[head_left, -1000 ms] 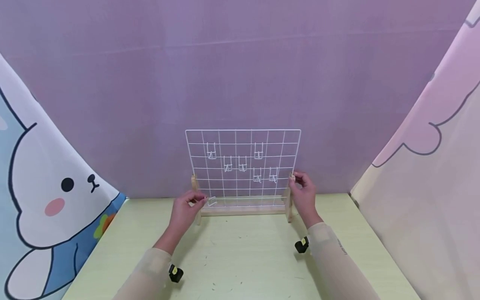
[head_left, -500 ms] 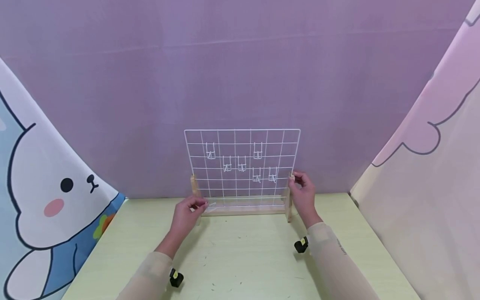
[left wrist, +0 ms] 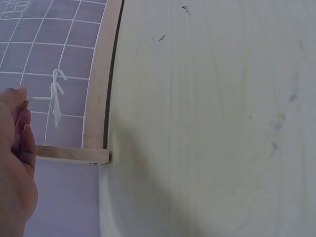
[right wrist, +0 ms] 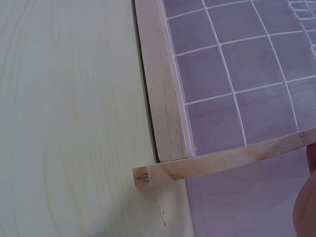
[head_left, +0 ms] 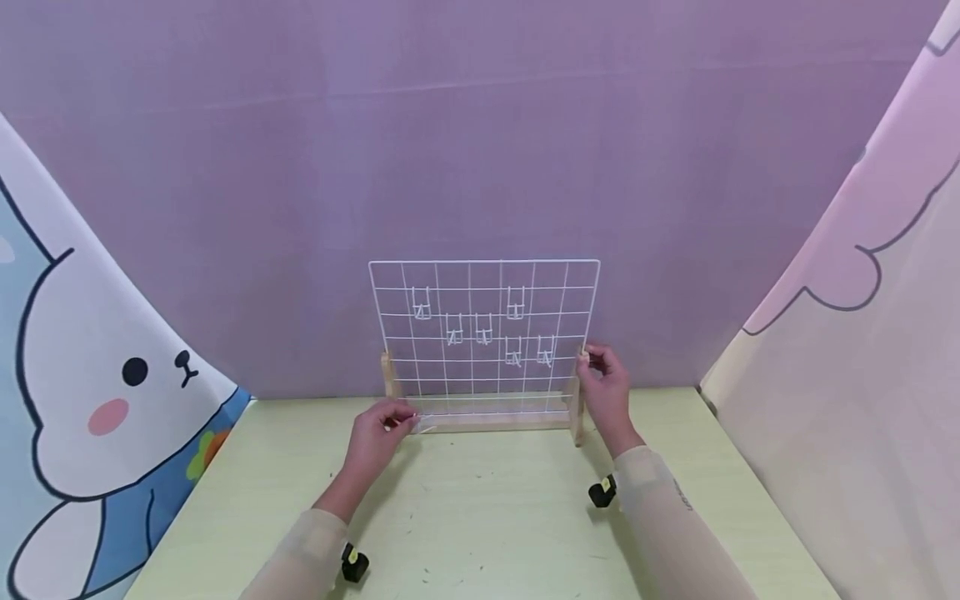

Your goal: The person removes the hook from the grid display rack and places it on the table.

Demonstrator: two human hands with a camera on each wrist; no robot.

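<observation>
Two hands busy: left hand [head_left: 377,442] pinches one end of white wire hook [left wrist: 56,98], right hand [head_left: 609,396] pinches right wooden post [right wrist: 222,165]. Head view: hook at left hand's 3 o'clock, left nearer; wire grid [head_left: 472,337] at 1–2, contact unclear. Left wrist view: hook's long axis roughly 12-to-6.

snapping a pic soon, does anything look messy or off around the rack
Slightly: small dark specks are scattered over the table in front of the rack, standing out against the pale top. Debris or marks, I can't tell. The rack shows no obvious damage.
</observation>
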